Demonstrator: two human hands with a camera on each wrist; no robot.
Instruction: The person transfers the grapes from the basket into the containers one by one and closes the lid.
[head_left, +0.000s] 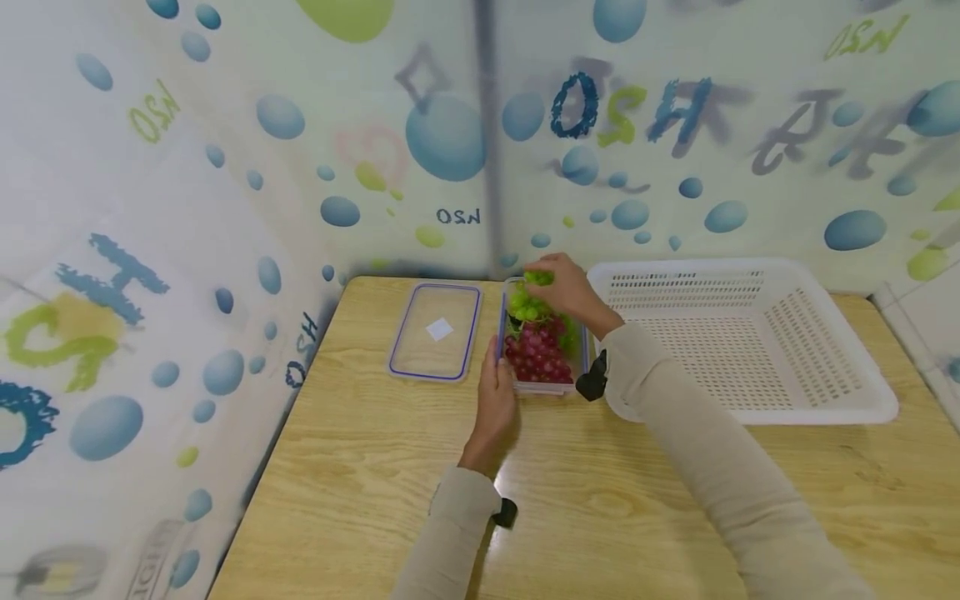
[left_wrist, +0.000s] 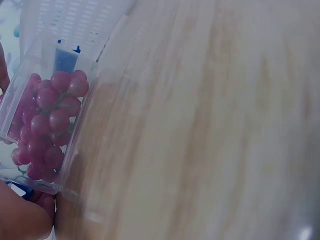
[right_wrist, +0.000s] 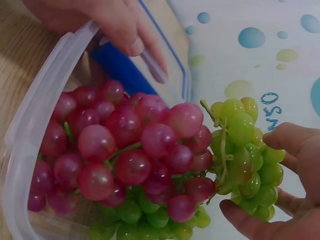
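Currently, right hand point(head_left: 564, 292): its thumb and fingers are grasping a bunch of glossy, round green grapes point(right_wrist: 245, 155), which is showing at the right of the right wrist frame.
Left hand point(head_left: 497, 404): it is gripping the left side of a clear, rectangular plastic box point(right_wrist: 30, 140).
Plastic box: it is standing near the middle of the head frame, on a yellow wood-grained desk point(head_left: 360, 500).
Glossy, round red grapes point(right_wrist: 125, 142): they are lying in the near part of the box, while more green grapes point(right_wrist: 142, 220) are showing below them in the right wrist frame.
Clear rectangular lid with a blue border point(head_left: 420, 354): it is lying flat to the left of the box, a small white square label point(head_left: 440, 329) sitting near its centre.
White slotted plastic basket point(head_left: 757, 415): it is occupying the right half of the head frame, just beside the box.
Beige sleeves point(head_left: 705, 433): they are covering both forearms.
Pale backdrop point(head_left: 360, 242): it is showing blue and green bubble shapes across the top.
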